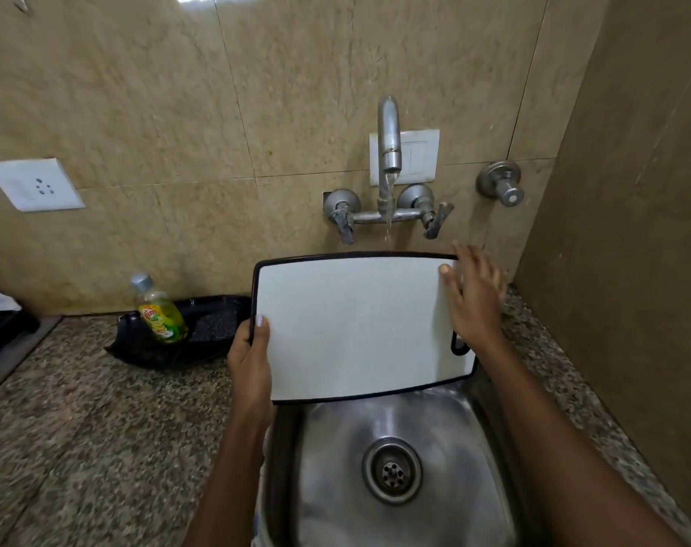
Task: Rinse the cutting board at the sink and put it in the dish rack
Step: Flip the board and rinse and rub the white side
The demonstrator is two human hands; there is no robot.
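A white cutting board (355, 325) with a black rim is held tilted above the steel sink (466, 459). My left hand (251, 357) grips its left edge, thumb on the white face. My right hand (474, 298) lies over the board's right edge near the top corner, fingers spread, thumb on the face. The board's handle hole shows just below that hand. Water runs from the wall tap (389, 144) and falls behind the board's top edge. No dish rack can be made out for sure.
A yellow-green dish soap bottle (160, 311) leans in a black tray (213, 325) on the granite counter (99, 428) left of the sink. Tap levers (343, 221) and a round valve (501, 183) stick out of the tiled wall. A brown side wall (632, 230) stands close on the right.
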